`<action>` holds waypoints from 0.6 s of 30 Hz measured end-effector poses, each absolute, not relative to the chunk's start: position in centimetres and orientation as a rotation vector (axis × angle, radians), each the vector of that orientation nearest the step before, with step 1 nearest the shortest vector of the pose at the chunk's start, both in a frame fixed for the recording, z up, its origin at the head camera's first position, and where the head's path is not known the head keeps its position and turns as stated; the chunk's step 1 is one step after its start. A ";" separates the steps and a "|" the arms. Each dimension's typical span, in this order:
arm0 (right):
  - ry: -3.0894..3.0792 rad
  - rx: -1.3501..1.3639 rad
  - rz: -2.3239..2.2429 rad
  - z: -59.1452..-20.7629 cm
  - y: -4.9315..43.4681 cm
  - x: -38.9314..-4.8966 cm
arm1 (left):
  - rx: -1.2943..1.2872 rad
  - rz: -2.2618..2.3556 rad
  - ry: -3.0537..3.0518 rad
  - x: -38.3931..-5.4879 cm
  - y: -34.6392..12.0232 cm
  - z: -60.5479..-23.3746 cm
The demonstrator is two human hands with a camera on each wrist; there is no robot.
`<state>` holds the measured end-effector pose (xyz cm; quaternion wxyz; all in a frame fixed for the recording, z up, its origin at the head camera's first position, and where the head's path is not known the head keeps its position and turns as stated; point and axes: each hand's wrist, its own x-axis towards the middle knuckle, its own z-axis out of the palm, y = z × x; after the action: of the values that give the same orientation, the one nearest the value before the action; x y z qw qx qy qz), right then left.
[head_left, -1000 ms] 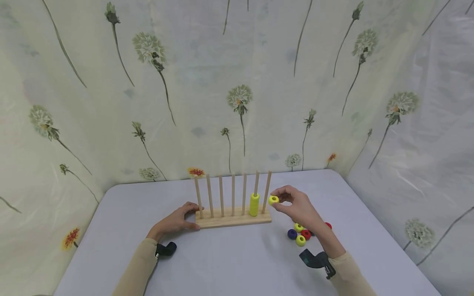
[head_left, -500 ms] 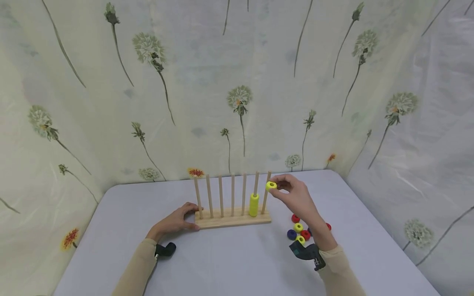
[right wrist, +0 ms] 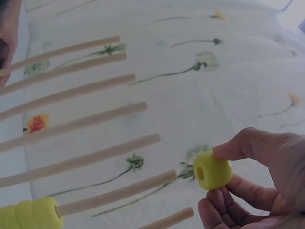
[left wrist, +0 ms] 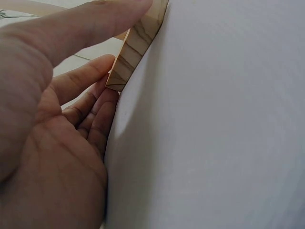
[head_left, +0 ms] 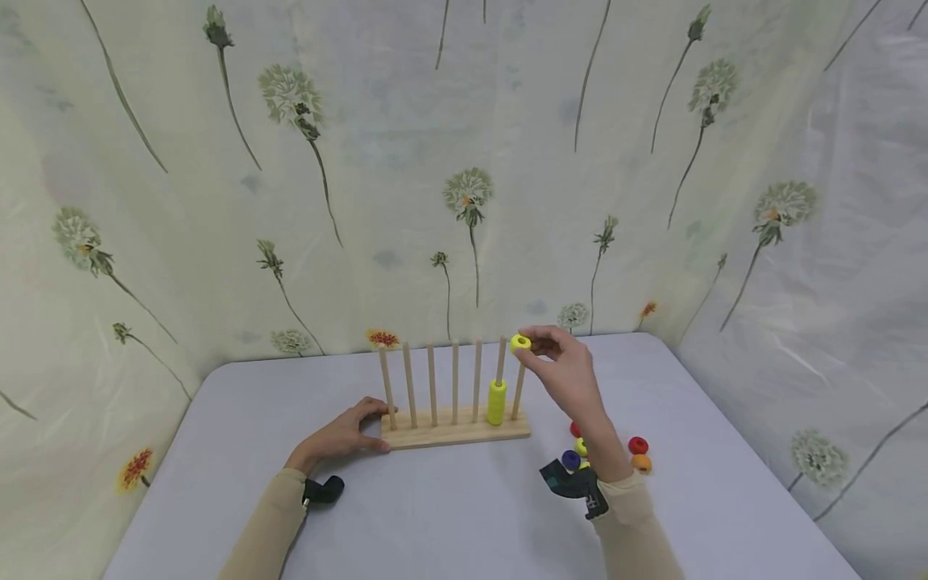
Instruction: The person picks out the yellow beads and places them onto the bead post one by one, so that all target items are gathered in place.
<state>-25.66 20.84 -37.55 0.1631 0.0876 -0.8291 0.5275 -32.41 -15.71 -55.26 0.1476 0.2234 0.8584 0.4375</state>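
Note:
A wooden base [head_left: 457,435] with several upright pegs stands on the table. Yellow beads [head_left: 496,403] are stacked on the second peg from the right. My left hand [head_left: 348,435] grips the base's left end, thumb on the near side and fingers behind, as the left wrist view [left wrist: 71,109] shows from close up. Between thumb and fingertips my right hand [head_left: 569,370] pinches a yellow bead [right wrist: 212,171], held near the tops of the two rightmost pegs. In the right wrist view its hole faces the pegs, and the bead is apart from the peg ends.
Loose beads lie on the table right of the base: red [head_left: 638,445], orange [head_left: 641,463], blue [head_left: 571,460] and yellow, some hidden behind the right forearm. A flower-printed curtain [head_left: 391,201] hangs behind the table's back edge.
My right hand has raised the yellow bead and carried it leftward, from beside the rightmost peg to near the peg tops. The left hand has stayed on the base.

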 end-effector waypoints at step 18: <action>-2.346 0.156 1.400 -37.5 19.4 -26.6 | 0.642 1.291 2.461 -32.3 -15.7 -55.2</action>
<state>-26.62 19.36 -37.47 0.2011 0.0558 -0.8399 0.5010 -32.34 -15.74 -55.23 0.1441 0.2227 0.8538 0.4480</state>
